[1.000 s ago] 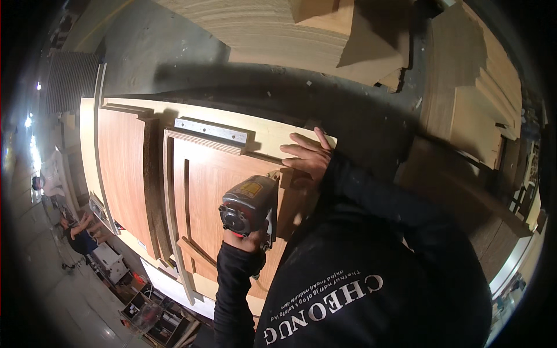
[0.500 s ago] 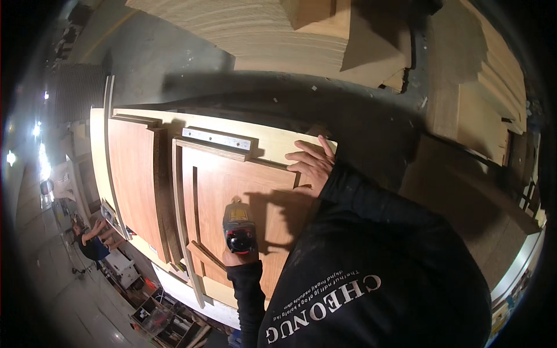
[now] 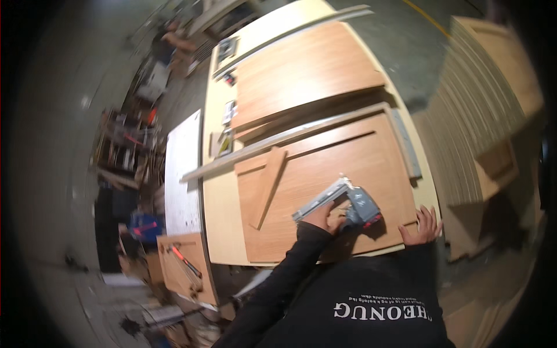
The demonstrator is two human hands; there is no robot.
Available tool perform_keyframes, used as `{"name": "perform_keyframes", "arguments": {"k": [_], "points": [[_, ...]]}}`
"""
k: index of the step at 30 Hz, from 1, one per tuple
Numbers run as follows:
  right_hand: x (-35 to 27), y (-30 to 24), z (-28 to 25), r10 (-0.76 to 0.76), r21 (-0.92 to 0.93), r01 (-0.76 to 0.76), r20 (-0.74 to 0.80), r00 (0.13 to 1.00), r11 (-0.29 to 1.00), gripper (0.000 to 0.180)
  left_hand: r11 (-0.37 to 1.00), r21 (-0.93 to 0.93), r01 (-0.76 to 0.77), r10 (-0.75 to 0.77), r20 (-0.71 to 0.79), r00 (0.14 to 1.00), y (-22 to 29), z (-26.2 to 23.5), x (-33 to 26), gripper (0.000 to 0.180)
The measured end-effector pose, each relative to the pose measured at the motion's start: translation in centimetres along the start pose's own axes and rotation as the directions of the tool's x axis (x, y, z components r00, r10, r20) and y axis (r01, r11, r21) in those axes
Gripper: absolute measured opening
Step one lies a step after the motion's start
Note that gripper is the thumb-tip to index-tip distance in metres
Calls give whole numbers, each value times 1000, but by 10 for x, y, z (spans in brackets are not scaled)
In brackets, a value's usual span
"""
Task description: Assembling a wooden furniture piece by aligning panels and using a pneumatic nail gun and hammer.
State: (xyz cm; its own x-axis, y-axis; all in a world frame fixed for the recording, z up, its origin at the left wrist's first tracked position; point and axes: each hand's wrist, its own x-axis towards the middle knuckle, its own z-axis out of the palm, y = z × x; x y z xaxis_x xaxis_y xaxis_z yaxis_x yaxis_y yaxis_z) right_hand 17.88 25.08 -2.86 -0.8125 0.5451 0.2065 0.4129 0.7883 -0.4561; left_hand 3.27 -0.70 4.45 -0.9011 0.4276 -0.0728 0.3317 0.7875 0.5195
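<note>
left grip (image 3: 326,217) wraps nail gun (image 3: 342,203); right hand (image 3: 420,227) flat, splayed at panel (image 3: 325,174) edge

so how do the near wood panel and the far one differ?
The near panel lies under both hands: the left hand holds a grey nail gun on it, and the right hand presses its edge. A loose wooden strip lies across it. The far panel is bare and untouched. Both are brown wood-grain boards on the same pale table.
</note>
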Motion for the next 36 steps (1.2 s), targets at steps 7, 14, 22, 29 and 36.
{"name": "perform_keyframes", "arguments": {"k": [7,14,22,29,36], "points": [[0,14,24,-96,-83,100,54,994,991,64,789,-381,481,-604,-623,497,-248,-93,-79,25],[0,41,30,-14,-82,8,-71,997,997,59,861,-258,439,-481,-691,540,-468,-114,-73,31],[23,-56,28,488,-160,-481,10,873,862,66,823,-555,-123,-221,-511,831,-391,-20,189,30],[2,-56,16,564,-181,-556,-3,826,812,66,686,-698,-205,-243,-486,840,-408,-43,213,30],[6,-50,26,488,-131,-498,-100,867,857,60,555,-830,-53,-354,-293,888,-402,-23,152,30]]}}
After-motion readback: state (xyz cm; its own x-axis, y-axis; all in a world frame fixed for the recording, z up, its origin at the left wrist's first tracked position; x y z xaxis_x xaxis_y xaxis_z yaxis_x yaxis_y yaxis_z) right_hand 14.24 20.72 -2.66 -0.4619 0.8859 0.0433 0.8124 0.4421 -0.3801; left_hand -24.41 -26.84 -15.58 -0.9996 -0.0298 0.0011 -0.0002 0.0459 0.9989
